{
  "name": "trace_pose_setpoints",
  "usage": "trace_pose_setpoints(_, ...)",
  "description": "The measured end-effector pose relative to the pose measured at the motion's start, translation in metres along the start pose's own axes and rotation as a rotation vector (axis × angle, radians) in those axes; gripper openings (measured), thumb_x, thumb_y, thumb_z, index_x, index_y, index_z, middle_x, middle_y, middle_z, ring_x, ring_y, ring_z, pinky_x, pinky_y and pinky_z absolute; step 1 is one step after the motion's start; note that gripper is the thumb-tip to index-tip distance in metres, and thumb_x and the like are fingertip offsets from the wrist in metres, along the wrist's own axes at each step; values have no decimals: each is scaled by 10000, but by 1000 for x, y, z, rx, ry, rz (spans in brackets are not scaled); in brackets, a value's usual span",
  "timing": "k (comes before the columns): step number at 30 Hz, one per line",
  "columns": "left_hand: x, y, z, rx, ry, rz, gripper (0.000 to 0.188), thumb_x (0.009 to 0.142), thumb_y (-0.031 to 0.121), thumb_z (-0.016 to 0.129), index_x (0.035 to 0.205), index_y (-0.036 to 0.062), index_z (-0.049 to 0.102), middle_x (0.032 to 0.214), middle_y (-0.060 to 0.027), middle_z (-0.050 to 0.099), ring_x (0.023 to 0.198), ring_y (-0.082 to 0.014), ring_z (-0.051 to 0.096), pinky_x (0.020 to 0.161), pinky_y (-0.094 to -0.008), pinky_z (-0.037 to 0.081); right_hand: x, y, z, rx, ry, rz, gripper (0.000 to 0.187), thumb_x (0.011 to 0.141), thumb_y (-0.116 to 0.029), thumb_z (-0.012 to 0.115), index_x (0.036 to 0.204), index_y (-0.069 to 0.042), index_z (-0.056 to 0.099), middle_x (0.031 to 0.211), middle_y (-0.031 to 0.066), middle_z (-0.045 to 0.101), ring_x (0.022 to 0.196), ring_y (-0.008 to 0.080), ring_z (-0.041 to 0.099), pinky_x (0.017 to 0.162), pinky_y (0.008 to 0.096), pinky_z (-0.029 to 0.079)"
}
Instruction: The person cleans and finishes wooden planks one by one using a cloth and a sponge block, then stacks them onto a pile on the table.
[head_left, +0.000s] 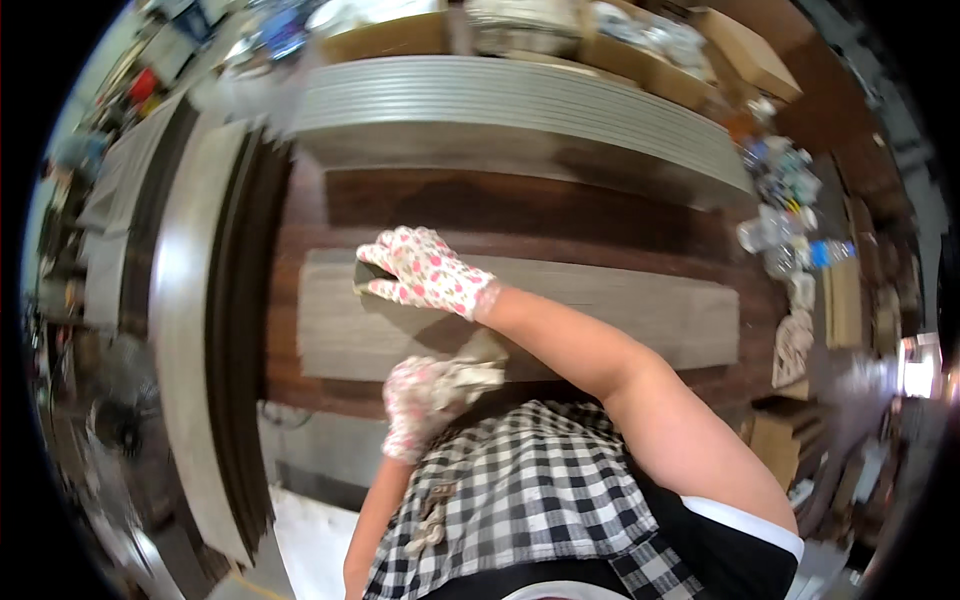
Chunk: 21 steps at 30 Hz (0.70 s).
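Observation:
A long grey wood-grain plank (620,305) lies flat across the dark brown worktable in front of me. My right hand (430,272), in a white glove with a pink pattern, is over the plank's left part. Its fingers are closed round a small dark grey-green pad (372,278), mostly covered by the glove; its exact kind does not show. At the plank's near edge, my left hand (412,405), gloved alike and slightly blurred, grips a crumpled beige rag (470,380).
Beyond the plank stands a stack of grey boards (520,105); another stack (195,300) runs along the left. Plastic bottles (780,240) and a patterned glove (793,348) lie at the right. Cardboard boxes (390,38) line the back. A fan (120,420) stands far left.

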<state>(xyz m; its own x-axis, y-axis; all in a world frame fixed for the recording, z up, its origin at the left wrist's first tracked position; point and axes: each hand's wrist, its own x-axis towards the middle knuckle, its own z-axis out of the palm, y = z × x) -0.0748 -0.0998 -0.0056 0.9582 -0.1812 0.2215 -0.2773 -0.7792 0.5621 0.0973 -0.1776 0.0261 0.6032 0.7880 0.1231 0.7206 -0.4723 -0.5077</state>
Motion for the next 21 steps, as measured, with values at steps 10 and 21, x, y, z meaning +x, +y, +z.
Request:
trace_pose_setpoints(10, -13, -17, 7, 65, 29, -232, 258, 669, 280, 634, 848, 94, 622, 810, -90, 592, 788, -297, 554, 729, -387, 441, -343, 124, -140, -334, 313, 583, 414, 789, -403, 592, 1079, -107, 582, 1044, 122, 604, 995, 291, 553, 874, 381, 438)
trace_pose_setpoints(21, 79, 116, 83, 176, -146, 314, 524, 606, 341, 742, 1065, 113, 630, 1136, -112, 584, 1136, -343, 485, 980, -460, 350, -443, 139, -144, 181, 1336, 964, 452, 889, -251, 515, 1256, 3, 447, 1249, 156, 494, 1165, 261, 461, 994, 351, 346)
